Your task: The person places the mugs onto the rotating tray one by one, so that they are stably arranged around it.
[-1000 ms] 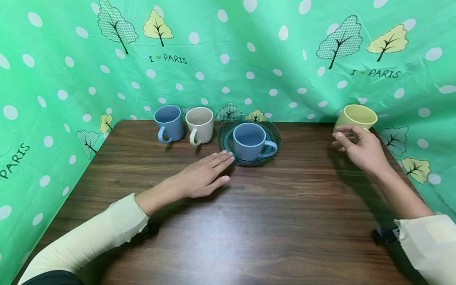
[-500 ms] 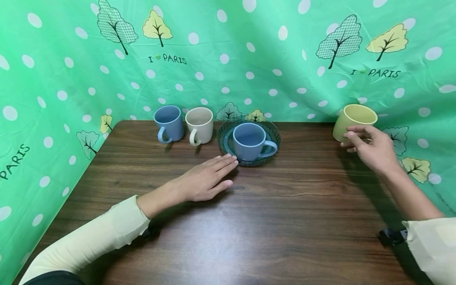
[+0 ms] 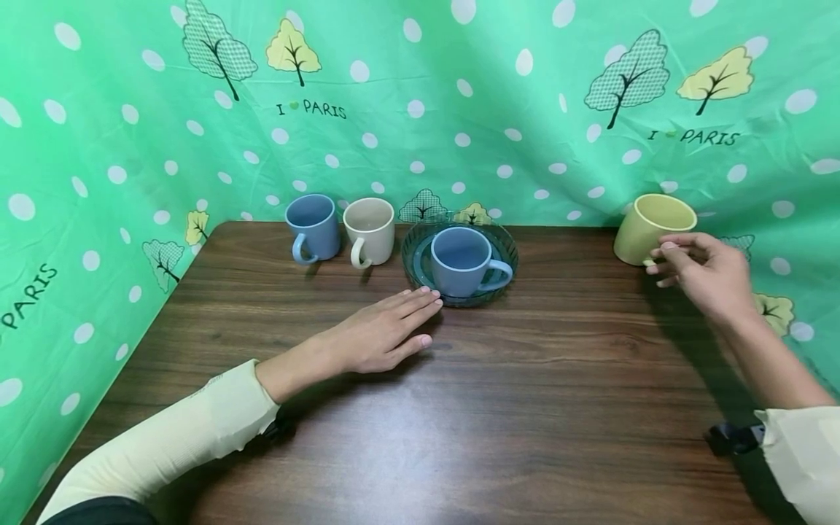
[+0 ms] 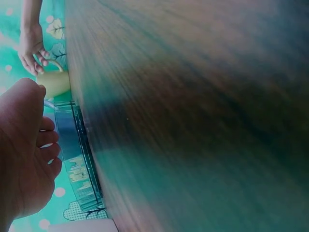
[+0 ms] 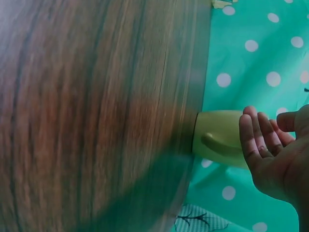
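A yellow mug [image 3: 632, 239] stands upright at the back right of the table. My right hand [image 3: 713, 281] is beside its handle side, fingers loosely bent, holding nothing. In the right wrist view the mug's handle [image 5: 219, 146] shows bare, with the fingers [image 5: 248, 137] over the rim side. At the middle back, a blue mug [image 3: 454, 271] sits inside a clear glass bowl [image 3: 412, 257], its handle pointing right. My left hand [image 3: 377, 332] lies flat with straight fingers, fingertips right at the bowl's front-left rim. The left wrist view shows its palm [image 4: 24, 159] in front of the bowl.
Left of the bowl stand a white mug [image 3: 374, 237] and another blue mug [image 3: 318, 226], handles toward the front. A green dotted curtain [image 3: 512, 95] hangs directly behind the dark wooden table [image 3: 499, 394] and along its sides.
My right hand has drawn back to the right from the front of the yellow mug, uncovering more of it. My left hand has shifted slightly right and toward the front along the bowl.
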Available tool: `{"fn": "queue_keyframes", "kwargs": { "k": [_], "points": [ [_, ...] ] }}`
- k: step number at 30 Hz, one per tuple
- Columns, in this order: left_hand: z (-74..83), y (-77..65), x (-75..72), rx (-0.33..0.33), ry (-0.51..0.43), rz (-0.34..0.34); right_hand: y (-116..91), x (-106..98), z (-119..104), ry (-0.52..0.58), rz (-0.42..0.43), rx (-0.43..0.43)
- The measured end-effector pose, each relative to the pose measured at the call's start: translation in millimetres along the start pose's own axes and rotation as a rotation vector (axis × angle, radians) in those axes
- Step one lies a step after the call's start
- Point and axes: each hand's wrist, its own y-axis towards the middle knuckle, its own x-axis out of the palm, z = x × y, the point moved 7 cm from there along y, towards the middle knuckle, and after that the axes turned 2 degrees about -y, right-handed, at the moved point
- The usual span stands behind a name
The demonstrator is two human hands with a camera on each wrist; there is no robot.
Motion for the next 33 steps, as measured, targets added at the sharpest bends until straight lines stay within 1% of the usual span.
{"fn": "queue_keyframes", "kwargs": {
  "k": [7,12,16,24,28,33],
  "points": [
    [1.7,1.1,-0.4,0.013,-0.002,0.009,3,-11,11,-0.006,0.024,0.022],
    [1.6,1.5,0.2,0.009,-0.002,0.002,4,-18,15,-0.014,0.051,0.043],
    [1.4,1.9,0.7,0.009,-0.003,-0.001,4,-22,17,0.003,0.064,0.052],
    [0.6,1.6,0.3,0.006,0.003,0.0,6,-26,24,0.046,0.081,0.104],
    [-0.3,0.7,0.4,-0.003,0.001,-0.005,7,-27,27,0.09,0.081,0.115],
    [-1.3,0.0,0.6,-0.01,-0.002,-0.008,7,-28,28,0.179,0.083,0.124]
  ]
}}
